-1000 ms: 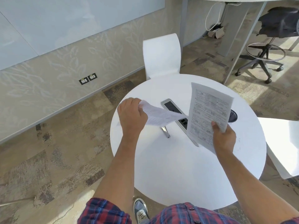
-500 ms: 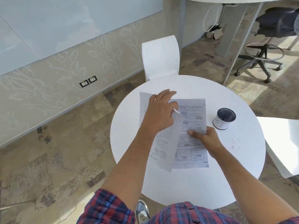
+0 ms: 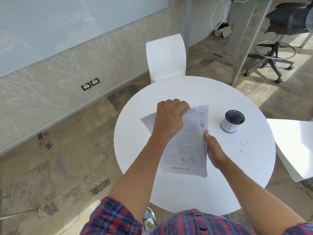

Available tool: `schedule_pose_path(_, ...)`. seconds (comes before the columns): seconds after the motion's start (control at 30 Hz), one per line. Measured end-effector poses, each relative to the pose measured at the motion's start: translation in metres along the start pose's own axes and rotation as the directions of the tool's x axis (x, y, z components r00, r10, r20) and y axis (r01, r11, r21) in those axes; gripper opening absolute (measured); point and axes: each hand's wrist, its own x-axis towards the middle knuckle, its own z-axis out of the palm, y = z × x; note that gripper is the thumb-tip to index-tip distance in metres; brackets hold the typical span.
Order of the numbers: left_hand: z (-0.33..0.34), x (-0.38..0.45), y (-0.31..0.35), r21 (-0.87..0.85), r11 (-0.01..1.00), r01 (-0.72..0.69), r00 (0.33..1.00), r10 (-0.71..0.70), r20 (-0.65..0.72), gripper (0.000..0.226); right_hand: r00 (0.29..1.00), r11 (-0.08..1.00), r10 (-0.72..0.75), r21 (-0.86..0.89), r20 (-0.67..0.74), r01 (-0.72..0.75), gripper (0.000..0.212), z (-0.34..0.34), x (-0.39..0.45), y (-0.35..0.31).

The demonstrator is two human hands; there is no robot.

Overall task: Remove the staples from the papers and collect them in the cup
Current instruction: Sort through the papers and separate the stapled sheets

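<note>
Printed papers (image 3: pixel 184 150) are lying mid-table (image 3: pixel 186 192), right hand (image 3: pixel 214 150) gripping their 3 o'clock edge, thumb on top, left hand (image 3: pixel 169 117) pinching the top sheet's 12 o'clock corner, loose staples (image 3: pixel 242 145) (too small to count) lying at 3 o'clock, one black mesh cup (image 3: pixel 232 121), white-labelled, standing at 2 o'clock.

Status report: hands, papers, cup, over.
Left hand pinches papers at top edge; right hand grips their right edge. Cup upright on table, right of papers. Small bits scattered beside cup; nothing between papers and cup.
</note>
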Motion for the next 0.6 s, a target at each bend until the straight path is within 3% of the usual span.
schedule_pose_path(0.17,0.003,-0.008,0.003,-0.009,1.0,0.023,0.999,-0.023,0.027,0.024,0.995,0.997,0.053,-0.051,-0.082,-0.057,0.022,0.007,0.001,0.004)
schedule_pose_path(0.27,0.001,-0.019,-0.013,0.011,0.992,0.124,0.99,-0.123,-0.068,0.069,0.979,0.998,0.05,-0.018,-0.198,-0.055,0.023,0.003,0.003,0.008)
schedule_pose_path(0.33,-0.003,-0.03,-0.026,-0.071,0.957,0.28,0.956,-0.284,-0.067,0.104,0.97,0.999,0.041,0.021,-0.238,-0.037,0.025,-0.005,0.004,0.009)
schedule_pose_path(0.4,-0.002,-0.044,-0.041,-0.276,0.836,0.475,0.877,-0.476,0.068,0.122,0.967,0.998,0.047,0.047,-0.252,-0.036,0.023,-0.012,0.003,0.009)
schedule_pose_path(0.47,0.002,-0.058,-0.054,-0.49,0.613,0.62,0.78,-0.552,0.296,0.118,0.967,0.997,0.044,0.065,-0.251,-0.029,0.023,-0.019,0.002,0.009)
schedule_pose_path(0.53,0.011,-0.072,-0.064,-0.589,0.41,0.697,0.714,-0.48,0.51,0.095,0.973,0.998,0.039,0.062,-0.227,-0.025,0.027,-0.023,0.003,0.01)
schedule_pose_path(0.6,0.021,-0.085,-0.064,-0.611,0.33,0.719,0.693,-0.403,0.598,0.078,0.98,0.999,0.049,0.006,-0.191,-0.049,0.035,-0.025,0.004,0.012)
